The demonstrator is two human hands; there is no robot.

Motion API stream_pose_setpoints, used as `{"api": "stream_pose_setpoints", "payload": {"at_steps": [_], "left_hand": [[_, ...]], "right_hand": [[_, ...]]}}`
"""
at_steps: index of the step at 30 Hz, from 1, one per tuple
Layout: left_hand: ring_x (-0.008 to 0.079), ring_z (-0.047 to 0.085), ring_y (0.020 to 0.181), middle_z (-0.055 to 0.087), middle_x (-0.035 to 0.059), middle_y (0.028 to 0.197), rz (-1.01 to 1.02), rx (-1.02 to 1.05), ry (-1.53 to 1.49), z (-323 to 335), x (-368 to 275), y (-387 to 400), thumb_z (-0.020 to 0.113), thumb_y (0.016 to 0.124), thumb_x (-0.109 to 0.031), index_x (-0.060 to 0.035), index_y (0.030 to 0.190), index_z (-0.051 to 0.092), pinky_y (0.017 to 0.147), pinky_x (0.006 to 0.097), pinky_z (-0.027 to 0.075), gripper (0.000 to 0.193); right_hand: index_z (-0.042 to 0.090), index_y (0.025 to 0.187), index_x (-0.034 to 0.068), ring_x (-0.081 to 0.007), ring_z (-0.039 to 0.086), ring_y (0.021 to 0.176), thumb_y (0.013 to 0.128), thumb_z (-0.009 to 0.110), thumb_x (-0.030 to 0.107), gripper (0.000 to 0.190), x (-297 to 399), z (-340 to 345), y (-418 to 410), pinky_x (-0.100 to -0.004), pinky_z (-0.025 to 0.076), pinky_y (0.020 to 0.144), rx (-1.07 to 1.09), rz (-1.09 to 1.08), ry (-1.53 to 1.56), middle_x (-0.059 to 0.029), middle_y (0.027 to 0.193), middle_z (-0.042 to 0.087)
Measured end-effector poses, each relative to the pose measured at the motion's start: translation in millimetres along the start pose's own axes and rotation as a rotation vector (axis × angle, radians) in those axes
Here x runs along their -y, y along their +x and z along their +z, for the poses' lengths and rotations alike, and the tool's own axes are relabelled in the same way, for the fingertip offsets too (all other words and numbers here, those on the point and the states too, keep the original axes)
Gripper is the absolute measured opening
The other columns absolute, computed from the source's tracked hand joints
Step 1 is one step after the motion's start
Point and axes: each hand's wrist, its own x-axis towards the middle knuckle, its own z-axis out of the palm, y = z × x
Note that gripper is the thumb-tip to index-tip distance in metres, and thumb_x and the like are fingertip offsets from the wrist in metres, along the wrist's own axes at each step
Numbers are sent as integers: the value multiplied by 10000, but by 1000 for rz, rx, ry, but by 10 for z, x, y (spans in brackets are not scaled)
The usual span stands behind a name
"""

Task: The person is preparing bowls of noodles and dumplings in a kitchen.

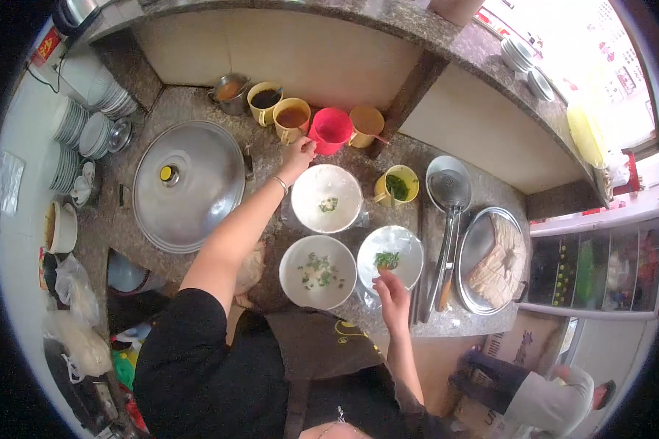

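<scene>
My left hand (301, 156) reaches forward to the handle side of a red plastic mug (330, 130), its fingers closed at the rim. My right hand (391, 296) is at the near edge of a bowl (412, 247) lined with plastic, over chopped green herbs (386, 260); whether it holds something small is unclear. Left of that stands a white bowl (291, 271) with herbs and a pale seasoning. A third bowl (307, 189), also with herbs and something pale, lies beyond. A yellow mug (412, 175) of chopped greens stands at the right, with a utensil in it.
Yellow mugs (292, 104) of sauces and a metal pot (232, 104) line the back. A large metal lid (197, 159) lies left. Strainers (450, 189) and a metal tray (464, 285) with pale slabs are right. Stacked plates (66, 164) stand far left. Another person (549, 398) is lower right.
</scene>
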Motion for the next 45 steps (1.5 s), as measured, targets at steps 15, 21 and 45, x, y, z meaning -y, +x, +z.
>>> {"api": "stream_pose_setpoints", "payload": {"at_steps": [15,21,45], "left_hand": [[170,576,618,577,96,721,312,-60,193,-505,-932,-2267,584,786,-85,-2,816,546,537,267,432,96],[128,574,648,587,73,695,213,20,266,-701,-948,-2849,577,806,-109,-9,846,555,590,238,445,110],[117,565,574,583,81,641,161,172,354,-1333,-594,-3073,557,821,-140,-1,836,540,533,241,433,141]], "right_hand": [[471,1152,43,-133,581,756,734,641,68,452,954,1075,329,-273,463,717,223,-522,-123,-77,846,620],[589,955,15,-119,562,720,774,608,83,195,597,1051,235,-249,445,665,-46,-371,117,-69,857,623],[565,925,-29,-98,490,692,876,451,74,161,159,439,-705,-228,399,647,-274,-341,193,-48,828,546]]}}
